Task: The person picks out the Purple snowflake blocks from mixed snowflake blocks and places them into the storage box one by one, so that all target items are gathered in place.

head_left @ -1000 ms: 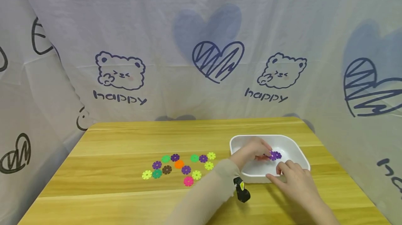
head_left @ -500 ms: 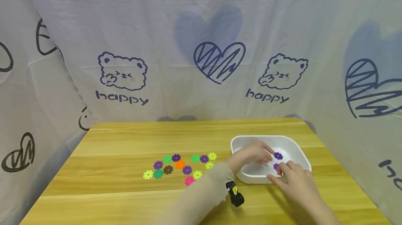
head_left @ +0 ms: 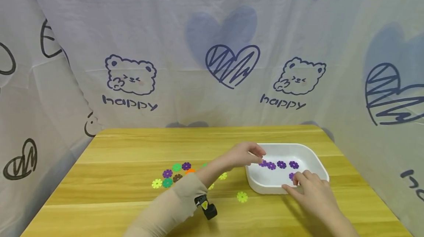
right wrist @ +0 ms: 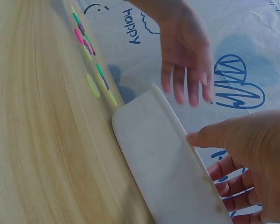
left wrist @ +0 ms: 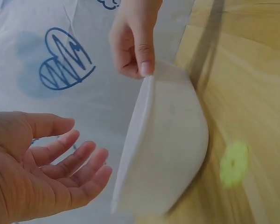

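A white plastic basin (head_left: 272, 189) stands on the table's right half, with several purple snowflake discs (head_left: 281, 164) lying inside. Over the basin's left rim hovers my left hand (head_left: 246, 154), palm facing the basin and fingers loosely bent. In the left wrist view nothing lies between that hand's thumb and fingers. My right hand (head_left: 313, 193) grips the basin's near right rim, thumb (right wrist: 203, 138) on the outer side and fingers reaching inside. One purple disc sits partly hidden beside the right fingers. A yellow-green snowflake disc (head_left: 242, 197) lies on the table just in front of the basin.
Left of the basin, several snowflake discs in green, purple, brown, orange and yellow-green, such as a teal one (head_left: 167, 183), lie flat on the wooden table (head_left: 109, 178). My left forearm covers some. A printed curtain (head_left: 179, 93) hangs behind the table.
My left hand has moved left, out of the basin's middle to its left rim. More purple discs and the yellow-green disc in front now show. My right hand stays on the rim.
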Demonstrator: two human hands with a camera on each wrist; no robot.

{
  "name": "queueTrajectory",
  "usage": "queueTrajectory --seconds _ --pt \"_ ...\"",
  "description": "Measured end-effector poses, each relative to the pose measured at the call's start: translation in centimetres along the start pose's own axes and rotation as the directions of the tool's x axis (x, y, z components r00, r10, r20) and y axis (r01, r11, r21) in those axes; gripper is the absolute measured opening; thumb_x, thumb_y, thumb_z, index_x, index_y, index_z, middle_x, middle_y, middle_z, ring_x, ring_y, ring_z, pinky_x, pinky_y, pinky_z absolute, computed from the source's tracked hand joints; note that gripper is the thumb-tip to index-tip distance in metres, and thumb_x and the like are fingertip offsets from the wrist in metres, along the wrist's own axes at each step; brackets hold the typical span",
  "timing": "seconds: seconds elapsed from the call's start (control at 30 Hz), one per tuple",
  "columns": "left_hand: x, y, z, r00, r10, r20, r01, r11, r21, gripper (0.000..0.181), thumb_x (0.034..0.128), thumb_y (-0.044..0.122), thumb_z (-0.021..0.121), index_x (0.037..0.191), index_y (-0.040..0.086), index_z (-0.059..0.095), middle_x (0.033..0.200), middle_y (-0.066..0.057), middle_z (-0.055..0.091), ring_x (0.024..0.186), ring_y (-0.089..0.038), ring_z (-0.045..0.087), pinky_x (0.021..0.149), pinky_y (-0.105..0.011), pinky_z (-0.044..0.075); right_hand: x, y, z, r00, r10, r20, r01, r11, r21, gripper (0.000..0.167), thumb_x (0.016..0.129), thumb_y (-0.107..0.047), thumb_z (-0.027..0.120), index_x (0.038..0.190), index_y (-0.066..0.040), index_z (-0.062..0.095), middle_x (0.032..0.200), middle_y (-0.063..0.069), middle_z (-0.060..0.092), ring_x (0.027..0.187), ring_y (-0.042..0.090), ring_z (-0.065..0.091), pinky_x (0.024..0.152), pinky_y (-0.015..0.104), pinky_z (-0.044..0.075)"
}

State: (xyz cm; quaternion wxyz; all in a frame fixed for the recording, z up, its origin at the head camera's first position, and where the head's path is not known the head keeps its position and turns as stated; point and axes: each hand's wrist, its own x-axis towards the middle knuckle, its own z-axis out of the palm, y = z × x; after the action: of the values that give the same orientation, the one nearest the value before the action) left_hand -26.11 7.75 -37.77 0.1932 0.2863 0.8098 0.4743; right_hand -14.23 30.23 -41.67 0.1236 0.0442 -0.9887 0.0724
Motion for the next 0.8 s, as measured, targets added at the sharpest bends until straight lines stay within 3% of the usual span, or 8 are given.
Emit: queueTrajectory --seconds 0.2,0.4,0.63,0.8 --pt "-3.6 -1.3 -2.9 0.998 0.022 -0.060 -0.018 0.998 0.057 0.020 0.0907 0.014 0.067 0.111 0.011 0.067 0.109 -0.007 0.068 0.103 -0.020 0.063 0.084 -0.029 0.054 -0.1 0.0 0.1 1.000 -0.003 -0.011 0.004 1.000 0.003 0.037 0.085 -0.054 0.066 0.085 -0.018 0.061 0.081 -0.004 0.056 0.076 0.014 0.052 0.068 0.044 0.043" --pt "-6.1 -4.6 -5.2 0.997 -0.003 -0.082 0.011 0.995 0.094 0.024 0.0906 0.014 0.067 0.113 0.008 0.065 0.113 -0.015 0.066 0.103 -0.025 0.064 0.083 -0.033 0.056 -0.1 0.0 0.1 1.000 -0.001 -0.010 0.001 1.000 0.005 0.037 0.085 -0.055 0.066 0.085 -0.018 0.062 0.081 -0.004 0.056 0.076 0.014 0.051 0.069 0.044 0.044" --pt "-8.2 -9.3 -7.1 1.000 -0.002 -0.008 0.004 0.978 0.207 0.027 0.0866 0.006 0.070 0.113 0.000 0.065 0.110 -0.015 0.067 0.098 -0.025 0.065 0.085 -0.035 0.055 -0.1 -0.1 0.1 1.000 -0.002 -0.015 0.002 1.000 0.007 0.036 0.085 -0.054 0.067 0.085 -0.018 0.061 0.082 -0.004 0.056 0.077 0.014 0.052 0.071 0.045 0.045" --pt "-9.3 -11.5 -8.2 0.999 -0.011 0.038 0.001 0.966 0.259 0.029 0.0825 0.003 0.072 0.111 0.003 0.065 0.110 -0.011 0.067 0.096 -0.024 0.064 0.083 -0.034 0.054 -0.1 0.0 0.0 1.000 0.000 -0.010 0.000 1.000 0.006 0.036 0.085 -0.054 0.067 0.085 -0.018 0.061 0.082 -0.004 0.056 0.076 0.014 0.052 0.070 0.045 0.044"
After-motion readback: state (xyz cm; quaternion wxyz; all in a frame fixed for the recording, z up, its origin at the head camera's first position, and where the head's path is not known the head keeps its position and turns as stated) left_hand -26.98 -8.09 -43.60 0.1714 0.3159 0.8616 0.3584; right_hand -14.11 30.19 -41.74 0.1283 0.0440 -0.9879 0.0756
